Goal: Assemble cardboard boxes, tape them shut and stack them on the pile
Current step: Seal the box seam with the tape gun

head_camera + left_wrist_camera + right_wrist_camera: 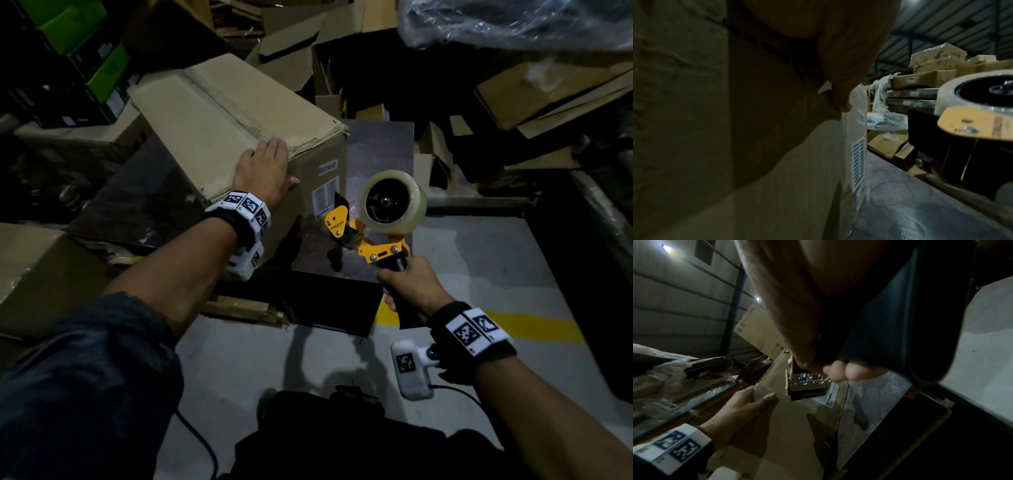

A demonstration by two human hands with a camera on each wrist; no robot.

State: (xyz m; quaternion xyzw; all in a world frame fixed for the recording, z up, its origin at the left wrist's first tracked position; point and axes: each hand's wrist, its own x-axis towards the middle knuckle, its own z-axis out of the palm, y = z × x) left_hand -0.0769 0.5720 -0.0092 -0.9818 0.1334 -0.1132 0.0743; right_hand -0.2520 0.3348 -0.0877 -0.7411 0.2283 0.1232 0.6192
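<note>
The right hand (409, 286) grips the black handle of the tape gun (376, 222), held in the air just right of the box (219, 126), its clear roll uppermost. Bare grey floor (479, 260) with a yellow line lies right of the box. The left hand (265, 171) lies flat on the box's near top edge, fingers straight, thumb down the labelled side. The box stands closed on a dark platform (380, 147). Beyond the box, loose cartons (294, 44) crowd the ground.
</note>
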